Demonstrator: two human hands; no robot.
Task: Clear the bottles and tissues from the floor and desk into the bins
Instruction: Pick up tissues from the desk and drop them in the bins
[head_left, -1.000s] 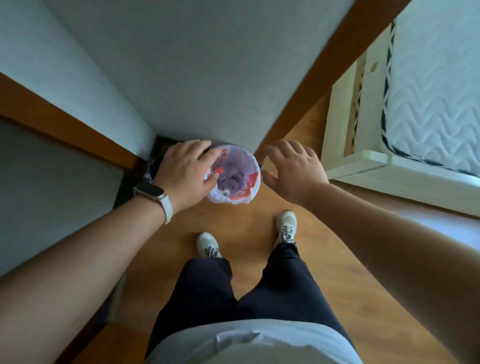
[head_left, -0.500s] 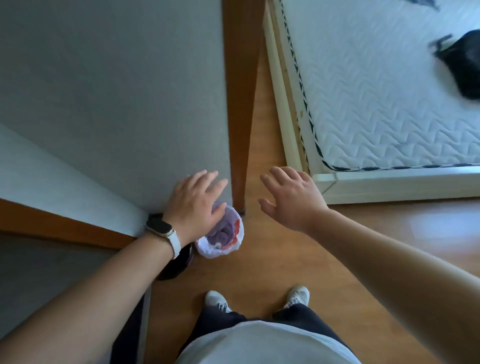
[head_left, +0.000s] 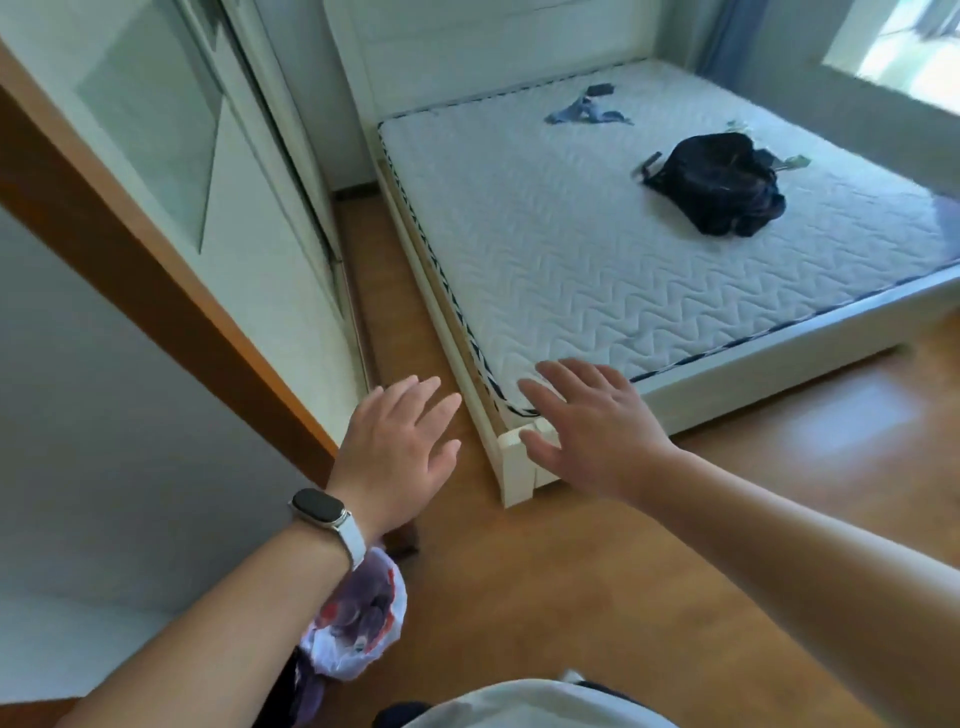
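Left hand (head_left: 400, 457): fingers spread, holding nothing, above floor (head_left: 597, 571)
Right hand (head_left: 597, 431): fingers spread, empty
Bin (head_left: 358, 623): white bag liner, under left forearm
Bed (head_left: 597, 218): black bag (head_left: 722, 182) on mattress

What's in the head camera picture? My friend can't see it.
The left hand and right hand reach forward, open and empty, over a wooden floor. A lined bin sits under the left arm; a black bag lies on the mattress.
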